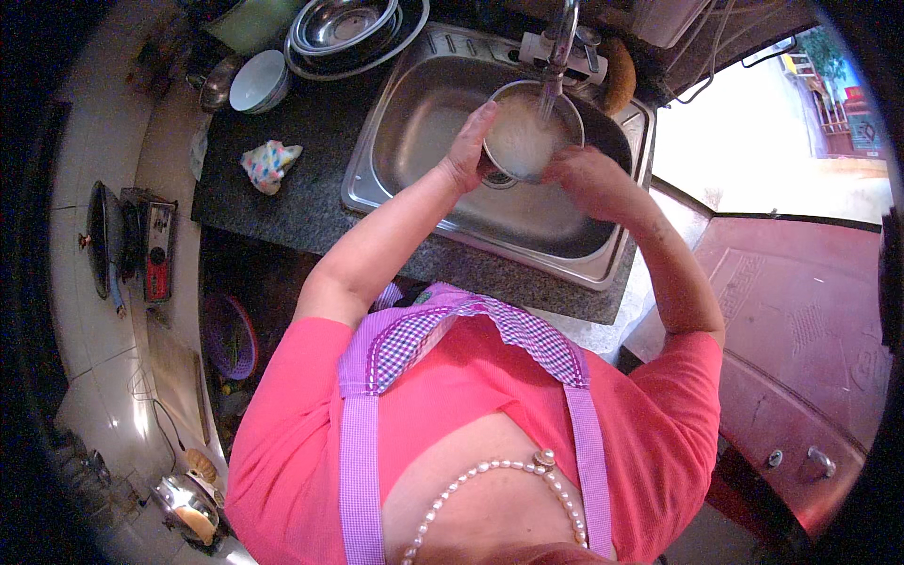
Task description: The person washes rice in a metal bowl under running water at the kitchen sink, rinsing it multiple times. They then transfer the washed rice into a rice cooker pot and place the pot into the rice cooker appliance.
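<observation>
My left hand [469, 154] grips the left side of a round metal bowl [582, 127], its thumb on the rim. The bowl is above the basin of a stainless steel sink [424, 134]. Cloudy whitish water [519, 138] fills much of it. From the tap [561, 42] overhead, water runs into the bowl. My right hand [593, 182] is at the bowl's near right rim, blurred. Its fingertips are hard to make out, and whether they hold the rim or dip into the water is unclear.
Left of the sink, a crumpled spotted cloth [268, 167] lies on the dark stone counter [311, 134]. Behind it stand a white bowl [259, 81] and stacked metal basins [346, 25]. A brown curved object [620, 74] rests by the tap. A red metal cabinet [791, 318] is at right.
</observation>
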The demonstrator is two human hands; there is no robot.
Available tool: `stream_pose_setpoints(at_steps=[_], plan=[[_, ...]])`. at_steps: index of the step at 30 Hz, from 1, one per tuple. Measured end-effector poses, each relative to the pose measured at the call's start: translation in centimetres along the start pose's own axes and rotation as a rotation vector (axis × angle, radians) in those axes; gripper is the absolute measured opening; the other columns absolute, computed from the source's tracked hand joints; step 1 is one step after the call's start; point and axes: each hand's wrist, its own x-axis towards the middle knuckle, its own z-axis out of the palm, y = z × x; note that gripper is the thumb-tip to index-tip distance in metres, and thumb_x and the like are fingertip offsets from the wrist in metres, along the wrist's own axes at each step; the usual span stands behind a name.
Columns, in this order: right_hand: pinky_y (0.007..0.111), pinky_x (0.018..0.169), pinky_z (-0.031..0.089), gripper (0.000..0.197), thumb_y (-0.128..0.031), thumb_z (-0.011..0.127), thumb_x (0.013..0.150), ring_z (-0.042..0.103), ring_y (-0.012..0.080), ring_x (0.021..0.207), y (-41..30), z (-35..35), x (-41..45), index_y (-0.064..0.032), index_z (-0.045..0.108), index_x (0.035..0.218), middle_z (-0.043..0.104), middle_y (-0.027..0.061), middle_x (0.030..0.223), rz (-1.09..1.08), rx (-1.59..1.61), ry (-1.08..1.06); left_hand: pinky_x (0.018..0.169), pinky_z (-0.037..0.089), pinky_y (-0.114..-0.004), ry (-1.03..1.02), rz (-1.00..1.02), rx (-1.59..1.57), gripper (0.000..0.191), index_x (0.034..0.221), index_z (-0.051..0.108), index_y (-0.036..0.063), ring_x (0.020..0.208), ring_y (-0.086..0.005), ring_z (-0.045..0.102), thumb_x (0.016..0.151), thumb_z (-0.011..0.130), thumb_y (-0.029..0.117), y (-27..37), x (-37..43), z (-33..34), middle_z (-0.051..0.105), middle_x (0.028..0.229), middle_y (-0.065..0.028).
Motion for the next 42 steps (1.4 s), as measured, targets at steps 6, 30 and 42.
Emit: stream_pose_setpoints(at_steps=[6, 30, 42], plan=[[0.038, 0.08, 0.046, 0.032, 0.0, 0.051, 0.068, 0.058, 0.0313, 0.088, -0.8, 2.3, 2.3, -0.007, 0.061, 0.097, 0.06, 0.0142, 0.092, -0.134, 0.007, 0.118, 0.085, 0.046, -0.041, -0.055, -0.071, -0.079, 0.058, 0.121, 0.045, 0.0104, 0.103, -0.0219, 0.054, 0.083, 0.045, 0.055, -1.1, -0.7, 0.1, 0.055, 0.113, -0.0089], [0.039, 0.075, 0.045, 0.026, 0.003, 0.049, 0.07, 0.054, 0.0327, 0.09, -1.6, 1.3, 4.7, -0.0057, 0.058, 0.093, 0.055, 0.0136, 0.089, -0.021, 0.063, 0.109, 0.084, 0.046, -0.037, 0.042, -0.052, -0.077, 0.062, 0.12, 0.045, 0.0111, 0.1, -0.021, 0.055, 0.081, 0.044, 0.06, 0.7, -2.4, -1.0, 0.054, 0.114, -0.0073], [0.029, 0.067, 0.044, 0.02, -0.003, 0.049, 0.082, 0.055, 0.0205, 0.078, -2.4, 0.0, 2.4, -0.0066, 0.058, 0.099, 0.058, 0.008, 0.09, 0.088, 0.647, 1.013, 0.082, 0.046, -0.032, 0.144, 0.17, 0.043, 0.064, 0.121, 0.041, 0.014, 0.101, -0.0167, 0.052, 0.077, 0.054, 0.058, 3.0, -1.5, -3.6, 0.052, 0.111, -0.003]])
